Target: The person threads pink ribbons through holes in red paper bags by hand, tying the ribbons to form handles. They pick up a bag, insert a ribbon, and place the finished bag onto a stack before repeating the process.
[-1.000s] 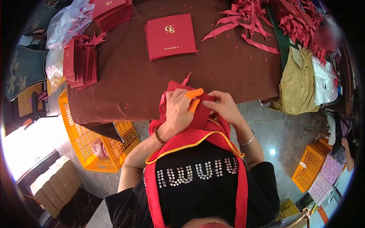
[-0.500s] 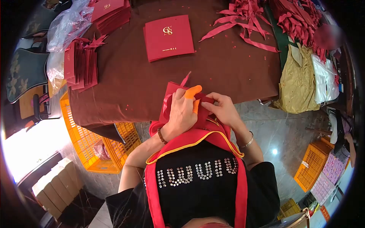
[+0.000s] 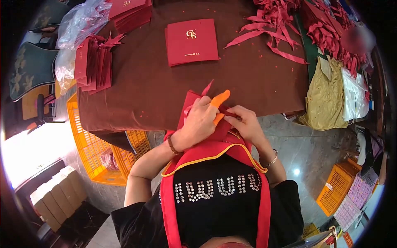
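A small red paper bag (image 3: 188, 102) rests tilted against my red apron at the table's front edge. My left hand (image 3: 200, 125) is closed over it, with orange finger covers (image 3: 220, 98) on two fingers; the covered index finger points outward. A red ribbon end (image 3: 208, 87) sticks up beyond the knuckles. My right hand (image 3: 247, 124) pinches the bag's right side, thumb and index finger together; whether ribbon is also between them is hidden. Further up the table lies a stack of flat red bags (image 3: 192, 43) with gold lettering.
Standing red bags (image 3: 94, 66) with ribbons line the left side, beside clear plastic wrap (image 3: 82, 27). Loose red ribbons (image 3: 275, 27) lie at the back right. A gold bag (image 3: 324, 99) hangs at the right edge. Orange crates (image 3: 93, 153) stand on the floor.
The view has shifted slightly, so the table things appear a little further right. Both hands keep nearly the same hold on the bag; the left index finger points a bit more outward.
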### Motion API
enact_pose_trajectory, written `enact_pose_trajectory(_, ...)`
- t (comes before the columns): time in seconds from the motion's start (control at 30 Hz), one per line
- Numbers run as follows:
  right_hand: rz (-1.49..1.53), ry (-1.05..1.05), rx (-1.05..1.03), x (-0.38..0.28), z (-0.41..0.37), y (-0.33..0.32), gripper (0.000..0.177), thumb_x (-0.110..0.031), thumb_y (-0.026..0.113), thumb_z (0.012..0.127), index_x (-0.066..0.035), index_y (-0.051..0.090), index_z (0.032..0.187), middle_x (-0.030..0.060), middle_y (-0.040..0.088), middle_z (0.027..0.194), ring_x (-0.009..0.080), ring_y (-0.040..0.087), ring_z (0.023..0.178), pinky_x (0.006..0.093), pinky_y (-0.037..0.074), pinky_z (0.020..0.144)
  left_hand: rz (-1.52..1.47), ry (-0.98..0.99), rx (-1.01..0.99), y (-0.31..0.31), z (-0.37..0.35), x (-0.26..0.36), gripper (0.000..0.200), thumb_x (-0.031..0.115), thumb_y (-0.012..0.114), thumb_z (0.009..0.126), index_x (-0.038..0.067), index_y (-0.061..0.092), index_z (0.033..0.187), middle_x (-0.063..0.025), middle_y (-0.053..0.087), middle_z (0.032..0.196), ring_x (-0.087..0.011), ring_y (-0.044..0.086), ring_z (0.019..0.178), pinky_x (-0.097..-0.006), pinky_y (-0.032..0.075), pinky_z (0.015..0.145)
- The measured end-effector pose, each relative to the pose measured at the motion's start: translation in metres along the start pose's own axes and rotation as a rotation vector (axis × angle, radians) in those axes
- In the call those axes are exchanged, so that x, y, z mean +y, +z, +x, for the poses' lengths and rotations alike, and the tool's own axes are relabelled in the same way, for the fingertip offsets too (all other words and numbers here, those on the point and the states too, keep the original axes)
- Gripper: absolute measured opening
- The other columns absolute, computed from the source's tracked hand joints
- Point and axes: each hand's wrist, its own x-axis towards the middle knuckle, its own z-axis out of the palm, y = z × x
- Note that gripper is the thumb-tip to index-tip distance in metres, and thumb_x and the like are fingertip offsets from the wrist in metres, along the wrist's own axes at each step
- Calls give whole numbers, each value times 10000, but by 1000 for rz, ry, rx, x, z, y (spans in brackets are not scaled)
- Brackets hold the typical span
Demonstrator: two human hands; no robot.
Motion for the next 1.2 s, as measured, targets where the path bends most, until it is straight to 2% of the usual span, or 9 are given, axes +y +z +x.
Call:
enact_pose_trajectory(0.07,-9,12,-10,-4,1,1,193,-94,610,851,45,607,984,52,575,844,82,560,692,229,479,570,246,76,-225,-19,11,5,252,120,723,689,52,595,896,-73,559,801,-252,521,804,-354,403,698)
enact_pose_trajectory(0.13,-17,22,-25,-8,1,1,192,-91,602,855,45,604,991,54,574,848,80,562,694,230,478,565,377,113,-233,-25,17,2,278,207,731,672,99,639,911,-28,558,807,-209,506,837,-325,360,743)
enact_pose_trajectory(0.2,-158,-44,-34,-10,0,4,193,-97,582,840,16,607,995,143,597,899,268,604,755,318,477,683,315,154,-192,-33,26,3,231,215,734,663,123,649,857,4,555,800,-198,486,874,-350,350,745)
enact_pose_trajectory(0.3,-286,-246,10,-7,0,6,193,-88,578,855,37,605,999,112,587,866,199,600,732,290,476,651,220,65,-353,-34,29,-7,199,253,720,691,133,657,837,9,555,848,-209,477,896,-367,330,779)
enact_pose_trajectory(0.43,-291,-261,22,-11,-2,10,185,-90,588,842,21,608,988,129,587,862,258,592,758,314,466,692,213,-119,-632,-43,46,-15,173,230,578,808,93,681,820,-28,579,883,-229,460,955,-382,312,814)
enact_pose_trajectory(0.57,-328,-335,40,-6,0,13,161,-84,602,841,4,613,976,113,588,851,237,595,701,304,475,627,144,-67,-904,-52,63,-17,258,255,503,826,97,701,878,-40,598,981,-253,444,1042,-431,297,845)
enact_pose_trajectory(0.67,-284,-322,23,-3,-1,13,152,-68,599,849,6,609,981,103,581,862,202,594,644,279,480,562,112,-115,-997,-52,72,-15,242,262,528,828,98,698,881,-41,590,957,-232,463,994,-388,306,843)
enact_pose_trajectory(0.9,-229,-253,44,3,-1,14,142,-61,577,873,20,599,988,88,564,866,153,604,632,252,490,520,69,-350,-1081,-30,83,-20,237,238,568,760,64,690,867,-88,604,949,-278,549,941,-413,359,779)
enact_pose_trajectory(1.2,-132,-148,-39,4,3,8,148,-70,576,874,35,595,976,67,544,860,120,566,694,237,490,567,-98,-428,-781,-21,64,-24,232,242,588,731,35,668,799,-138,595,948,-301,568,907,-472,382,774)
